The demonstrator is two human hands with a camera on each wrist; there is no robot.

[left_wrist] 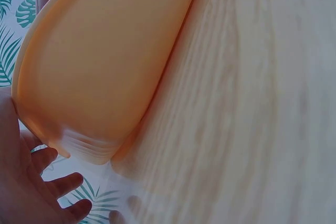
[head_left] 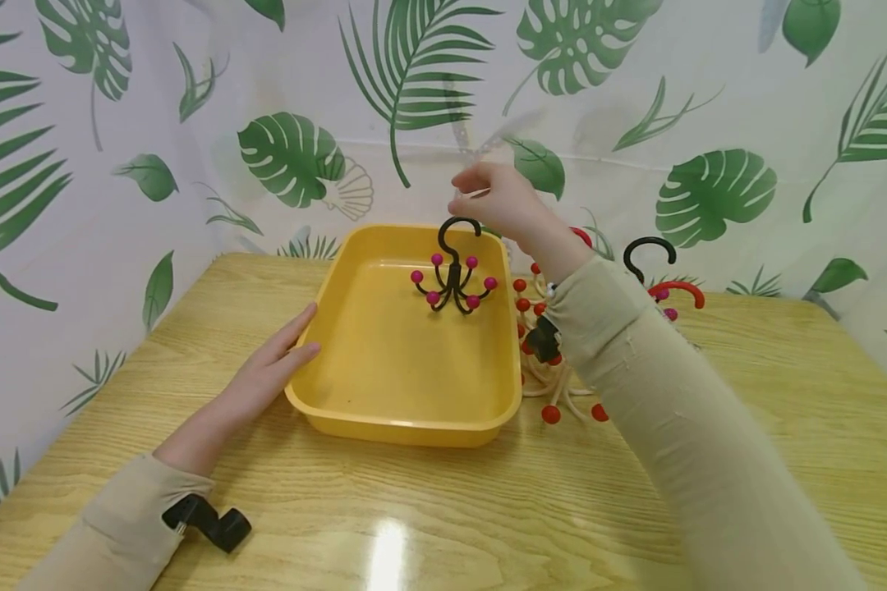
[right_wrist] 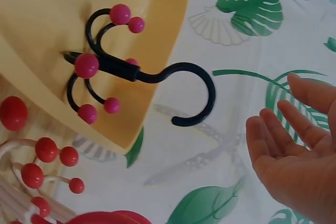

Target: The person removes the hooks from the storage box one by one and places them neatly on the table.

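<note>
A black multi-arm hook hanger [head_left: 454, 279] with pink ball tips stands upright at the back right inside a yellow plastic tray [head_left: 406, 427]. Just above its curved top is my right hand [head_left: 498, 197]. In the right wrist view a gap shows between that hook [right_wrist: 113, 66] and the right hand [right_wrist: 294, 145], whose fingers are loosely bent around nothing. My left hand [head_left: 266, 369] rests against the tray's left side, thumb at the rim. From the left wrist, the left hand [left_wrist: 31, 182] shows its fingers spread beside the tray's outer wall [left_wrist: 105, 66].
Right of the tray, partly behind my right forearm, lie beige hook hangers [head_left: 552, 413] with red balls. Another black hook [head_left: 649, 243] and a red hook [head_left: 683, 291] stick up farther right. A leaf-print cloth [head_left: 429, 180] hangs behind the wooden table [head_left: 266, 509].
</note>
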